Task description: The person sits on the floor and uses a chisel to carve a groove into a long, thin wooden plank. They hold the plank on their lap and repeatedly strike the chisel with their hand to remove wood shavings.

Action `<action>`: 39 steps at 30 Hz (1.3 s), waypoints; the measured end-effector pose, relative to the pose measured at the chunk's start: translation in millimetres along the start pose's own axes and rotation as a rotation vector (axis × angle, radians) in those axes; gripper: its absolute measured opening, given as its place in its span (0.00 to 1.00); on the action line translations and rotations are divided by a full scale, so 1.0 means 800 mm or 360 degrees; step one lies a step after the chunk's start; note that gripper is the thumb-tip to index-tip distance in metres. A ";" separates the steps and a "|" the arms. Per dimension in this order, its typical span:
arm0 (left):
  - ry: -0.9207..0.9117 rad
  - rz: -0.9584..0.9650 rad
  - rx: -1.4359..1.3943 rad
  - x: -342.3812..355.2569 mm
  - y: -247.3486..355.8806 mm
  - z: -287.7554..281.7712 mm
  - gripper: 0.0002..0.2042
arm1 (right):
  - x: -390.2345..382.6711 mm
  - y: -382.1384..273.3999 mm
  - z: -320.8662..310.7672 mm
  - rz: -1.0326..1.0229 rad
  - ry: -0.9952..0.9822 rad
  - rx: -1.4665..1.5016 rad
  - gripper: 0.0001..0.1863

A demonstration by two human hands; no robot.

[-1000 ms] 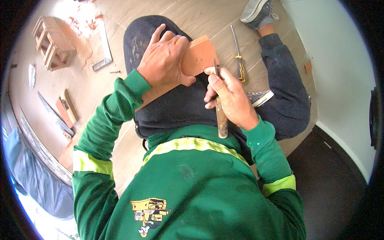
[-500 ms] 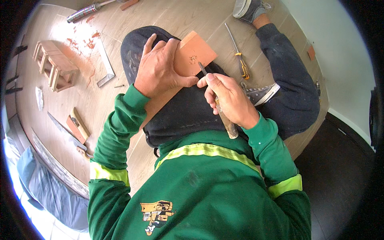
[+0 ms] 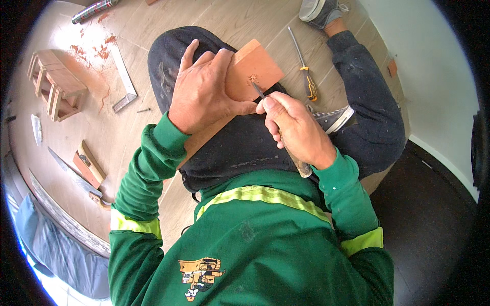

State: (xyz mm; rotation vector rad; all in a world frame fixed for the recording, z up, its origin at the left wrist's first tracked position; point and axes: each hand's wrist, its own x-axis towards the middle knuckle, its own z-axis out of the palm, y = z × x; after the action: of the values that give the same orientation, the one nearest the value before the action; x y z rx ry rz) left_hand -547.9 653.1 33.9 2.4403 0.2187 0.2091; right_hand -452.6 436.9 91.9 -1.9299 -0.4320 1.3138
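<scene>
A flat reddish-orange wooden board [image 3: 265, 66] lies slanted across my lap, with a small patch of wood chips [image 3: 253, 79] on its face. My left hand [image 3: 204, 94] grips the board by its left side, fingers over the top and thumb along the near part. In my right hand [image 3: 301, 127] is a chisel [image 3: 301, 166], its worn wooden handle running back under the palm. The chisel's narrow metal blade slants up to the left, and its tip meets the board at the chips.
On the floor at left are a small wooden frame [image 3: 58, 84], a try square [image 3: 122, 76], a screw [image 3: 144, 110], a hand plane [image 3: 89, 163] and a handsaw [image 3: 71, 168]. A cartridge tube [image 3: 94, 11] lies at the far left. A screwdriver [image 3: 306, 76] lies right of the board.
The chisel tip has shifted from the lower right of the chips onto them. Board and both hands sit slightly further right in view, while floor things at left appear further left.
</scene>
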 end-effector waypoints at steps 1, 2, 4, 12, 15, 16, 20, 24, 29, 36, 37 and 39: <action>-0.0001 0.0007 -0.0006 -0.001 -0.002 0.001 0.43 | 0.001 0.002 0.000 -0.0036 0.0034 -0.0086 0.28; 0.0000 0.0014 -0.0012 -0.001 -0.003 0.001 0.43 | 0.001 -0.003 0.000 -0.0024 0.0045 -0.0132 0.27; 0.0015 0.0020 -0.0011 -0.002 -0.003 -0.001 0.43 | -0.001 -0.015 0.000 0.0000 0.0070 -0.0223 0.27; 0.0067 -0.0023 -0.0037 -0.001 0.008 -0.005 0.40 | -0.006 -0.018 0.030 -0.0177 0.0356 -0.0486 0.20; 0.0016 -0.0057 -0.0011 0.001 0.014 -0.009 0.40 | -0.010 -0.014 0.035 -0.0215 0.0424 -0.0542 0.16; 0.0007 -0.0063 -0.0012 0.003 0.015 -0.010 0.40 | -0.010 -0.014 0.035 -0.0256 0.0458 -0.0534 0.15; -0.0081 -0.0108 0.0029 0.007 0.014 -0.011 0.42 | -0.004 -0.021 0.032 -0.0177 0.0342 -0.0455 0.14; -0.0055 -0.0082 0.0063 0.007 0.014 -0.010 0.42 | -0.004 -0.015 0.035 -0.0198 0.0420 -0.0445 0.15; -0.0034 -0.0067 0.0055 0.006 0.014 -0.007 0.42 | -0.007 -0.029 0.018 -0.0087 0.0301 -0.0526 0.16; -0.0040 -0.0007 0.0069 0.008 0.011 -0.005 0.40 | -0.004 -0.032 0.000 -0.0196 0.0282 -0.0732 0.18; -0.0064 -0.0009 0.0085 0.008 0.011 -0.006 0.40 | 0.000 -0.034 -0.002 -0.0167 0.0242 -0.0694 0.18; -0.0065 -0.0004 0.0088 0.009 0.009 -0.005 0.39 | 0.003 -0.032 0.002 -0.0166 0.0240 -0.0673 0.18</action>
State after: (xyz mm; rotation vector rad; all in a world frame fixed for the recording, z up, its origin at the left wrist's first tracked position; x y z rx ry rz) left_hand -541.1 651.5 42.0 2.4965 0.2119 0.1536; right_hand -449.7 456.1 109.1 -2.2975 -0.7713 1.0604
